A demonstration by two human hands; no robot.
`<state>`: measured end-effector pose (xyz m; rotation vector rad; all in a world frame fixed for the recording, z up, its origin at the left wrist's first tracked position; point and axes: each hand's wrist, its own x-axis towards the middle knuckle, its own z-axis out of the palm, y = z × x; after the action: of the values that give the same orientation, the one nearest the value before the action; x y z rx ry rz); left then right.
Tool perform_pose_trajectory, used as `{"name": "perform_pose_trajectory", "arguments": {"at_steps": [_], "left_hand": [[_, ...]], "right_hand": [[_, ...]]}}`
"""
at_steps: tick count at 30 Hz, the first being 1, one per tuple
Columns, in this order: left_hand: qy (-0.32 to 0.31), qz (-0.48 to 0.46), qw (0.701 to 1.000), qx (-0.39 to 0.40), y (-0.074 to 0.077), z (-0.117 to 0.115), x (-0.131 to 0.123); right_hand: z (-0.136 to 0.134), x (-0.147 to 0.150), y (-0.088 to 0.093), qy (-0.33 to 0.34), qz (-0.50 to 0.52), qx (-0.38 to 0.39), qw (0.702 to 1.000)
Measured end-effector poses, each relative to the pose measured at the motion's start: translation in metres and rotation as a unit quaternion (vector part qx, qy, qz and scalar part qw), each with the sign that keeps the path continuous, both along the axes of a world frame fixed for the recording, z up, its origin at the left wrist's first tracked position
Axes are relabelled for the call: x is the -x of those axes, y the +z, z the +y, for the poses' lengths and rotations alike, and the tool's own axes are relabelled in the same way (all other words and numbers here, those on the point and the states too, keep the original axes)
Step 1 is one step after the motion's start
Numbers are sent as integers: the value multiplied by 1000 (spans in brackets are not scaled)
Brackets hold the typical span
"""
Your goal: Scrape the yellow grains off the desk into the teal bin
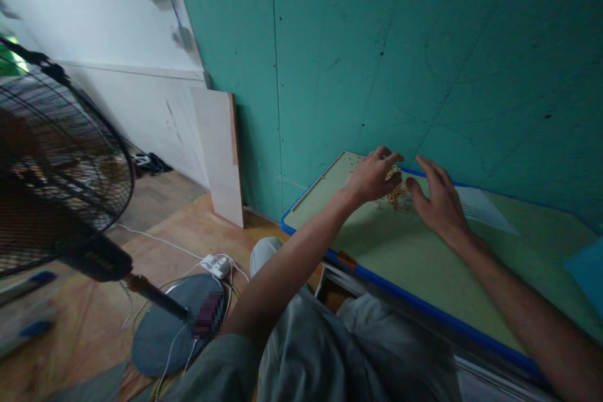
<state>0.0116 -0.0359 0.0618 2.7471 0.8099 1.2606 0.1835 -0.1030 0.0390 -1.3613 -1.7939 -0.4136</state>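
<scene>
A pile of small tan and brown pieces, like grains or beads (pixel 398 196), lies on a pale green tabletop (pixel 391 251) edged in blue. Their exact kind is too small to make out. My left hand (pixel 375 176) is at the pile's left side, fingers apart and slightly curled, partly covering it. On the other side, my right hand (pixel 441 198) is held with thumb and fingers spread, palm toward the pile. Neither hand shows anything gripped. A few loose pieces are scattered near the table's far left corner.
A white printed sheet (pixel 485 208) lies right of my right hand, and a blue item (pixel 586 270) is at the right edge. The green wall (pixel 377 63) backs the table. At left stand a fan (pixel 56 169) and a leaning board (pixel 219 157); white cables and a power strip (pixel 217 265) cross the floor.
</scene>
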Motion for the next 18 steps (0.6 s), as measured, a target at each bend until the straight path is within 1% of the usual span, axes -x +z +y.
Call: {"name": "perform_pose_trajectory", "arguments": {"at_steps": [3, 6, 11, 15, 18], "left_hand": [[1, 31, 999, -9, -2, -3, -3], [-20, 61, 998, -10, -5, -6, -5], [-33, 71, 997, -20, -12, -9, -13], [-37, 111, 991, -60, -16, -18, -22], [-22, 147, 984, -101, -16, -30, -33]], "right_hand": [[1, -1, -1, 4, 0, -9, 1000], [2, -2, -1, 3, -4, -12, 1000], [1, -1, -1, 3, -12, -10, 1000], [-2, -1, 0, -8, -13, 12, 1000], [-4, -5, 1, 3, -25, 19, 1000]]}}
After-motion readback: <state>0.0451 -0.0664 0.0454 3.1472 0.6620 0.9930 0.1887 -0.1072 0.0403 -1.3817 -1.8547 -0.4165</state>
